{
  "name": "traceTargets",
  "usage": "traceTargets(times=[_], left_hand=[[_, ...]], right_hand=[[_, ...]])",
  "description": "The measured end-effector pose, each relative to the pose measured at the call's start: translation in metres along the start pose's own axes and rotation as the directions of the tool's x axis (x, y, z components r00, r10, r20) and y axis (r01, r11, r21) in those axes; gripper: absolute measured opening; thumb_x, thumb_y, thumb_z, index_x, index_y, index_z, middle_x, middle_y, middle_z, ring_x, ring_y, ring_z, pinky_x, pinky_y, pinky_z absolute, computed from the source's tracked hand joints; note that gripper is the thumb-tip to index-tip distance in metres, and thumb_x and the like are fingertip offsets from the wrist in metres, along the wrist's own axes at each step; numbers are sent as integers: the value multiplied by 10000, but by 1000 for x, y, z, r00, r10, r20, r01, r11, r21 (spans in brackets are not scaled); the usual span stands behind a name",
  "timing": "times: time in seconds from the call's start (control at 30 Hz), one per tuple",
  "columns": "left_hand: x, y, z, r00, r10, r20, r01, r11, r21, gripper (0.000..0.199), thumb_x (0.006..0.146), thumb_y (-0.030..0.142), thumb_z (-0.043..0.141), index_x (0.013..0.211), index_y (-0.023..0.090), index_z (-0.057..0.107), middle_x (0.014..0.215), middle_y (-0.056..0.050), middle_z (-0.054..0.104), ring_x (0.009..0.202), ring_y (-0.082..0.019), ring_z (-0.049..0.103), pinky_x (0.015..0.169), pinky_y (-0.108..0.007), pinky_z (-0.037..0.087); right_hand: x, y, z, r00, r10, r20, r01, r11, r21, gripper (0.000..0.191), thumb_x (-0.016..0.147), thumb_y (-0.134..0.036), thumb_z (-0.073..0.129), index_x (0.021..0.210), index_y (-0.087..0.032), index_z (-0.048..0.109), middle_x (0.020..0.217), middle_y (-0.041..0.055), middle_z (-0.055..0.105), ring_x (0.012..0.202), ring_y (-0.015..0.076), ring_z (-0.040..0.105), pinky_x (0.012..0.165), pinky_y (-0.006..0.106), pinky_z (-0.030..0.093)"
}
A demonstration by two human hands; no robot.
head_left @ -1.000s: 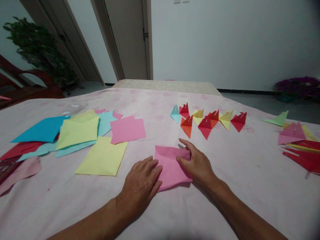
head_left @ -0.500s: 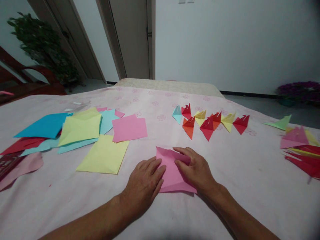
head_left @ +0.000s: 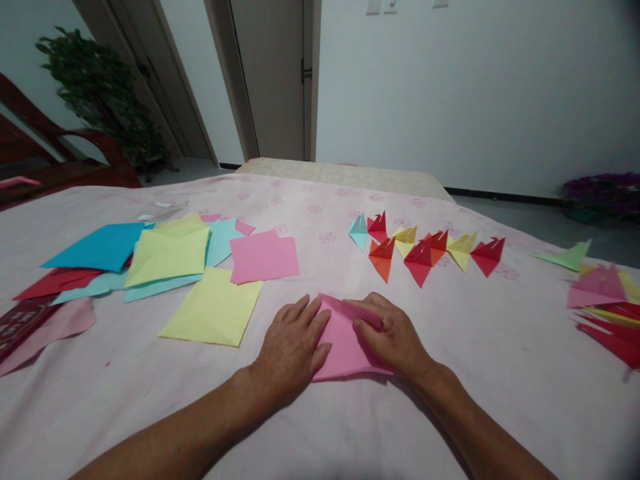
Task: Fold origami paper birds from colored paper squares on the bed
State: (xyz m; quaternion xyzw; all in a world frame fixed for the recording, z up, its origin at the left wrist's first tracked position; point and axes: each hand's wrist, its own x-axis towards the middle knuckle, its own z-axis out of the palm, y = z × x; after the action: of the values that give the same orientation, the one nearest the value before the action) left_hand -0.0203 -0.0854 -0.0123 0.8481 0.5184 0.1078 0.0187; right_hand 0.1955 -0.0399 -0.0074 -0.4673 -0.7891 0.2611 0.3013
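A pink sheet of paper (head_left: 343, 343) lies on the cloth between both hands, its right part lifted and bent over. My left hand (head_left: 295, 343) rests flat on the sheet's left edge, fingers spread a little. Thumb and curled fingers of my right hand (head_left: 393, 330) pinch the sheet's upper right part. Beyond them to the left are a yellow sheet (head_left: 210, 310) and a pink sheet (head_left: 265, 257). Several folded paper birds stand farther off, among them a red one (head_left: 489, 256) and an orange one (head_left: 382, 259).
Yellow sheets (head_left: 167, 253), a blue sheet (head_left: 97, 248) and red paper lie at the left. More folded pieces, including a green one (head_left: 567, 255) and a pink one (head_left: 597, 288), are at the right edge. A wooden chair (head_left: 107, 150) stands behind the table on the left.
My left hand has shifted slightly up and left on the sheet, with its fingers a little more spread. My right hand has bent the sheet's right part further inward. The view has shifted slightly.
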Motion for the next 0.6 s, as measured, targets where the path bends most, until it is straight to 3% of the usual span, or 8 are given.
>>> traceTargets(times=[0.23,0.43,0.6], left_hand=[[6,-3,1,998,-63,13,62,997,44,548,950,406,495,1432,149,459,1512,-114,440,1402,-319,377,1124,-501,345],[8,-3,0,998,-66,15,65,996,59,549,939,378,516,1408,96,477,1496,-153,450,1395,-327,389,1125,-498,356],[8,-2,1,997,-73,-1,72,995,70,529,934,354,527,1387,84,489,1485,-168,462,1388,-328,400,1130,-504,349]], right_hand=[[0,-2,1,976,-202,78,213,958,-192,608,689,18,505,1196,-269,677,776,7,534,758,170,496,699,295,401],[-2,-3,1,946,-301,121,324,889,-323,435,786,-34,533,1128,-245,701,813,35,548,775,180,473,693,315,362],[-1,-1,1,921,-356,157,388,865,-318,450,761,-22,552,1156,-202,671,984,72,631,902,210,509,780,353,406]])
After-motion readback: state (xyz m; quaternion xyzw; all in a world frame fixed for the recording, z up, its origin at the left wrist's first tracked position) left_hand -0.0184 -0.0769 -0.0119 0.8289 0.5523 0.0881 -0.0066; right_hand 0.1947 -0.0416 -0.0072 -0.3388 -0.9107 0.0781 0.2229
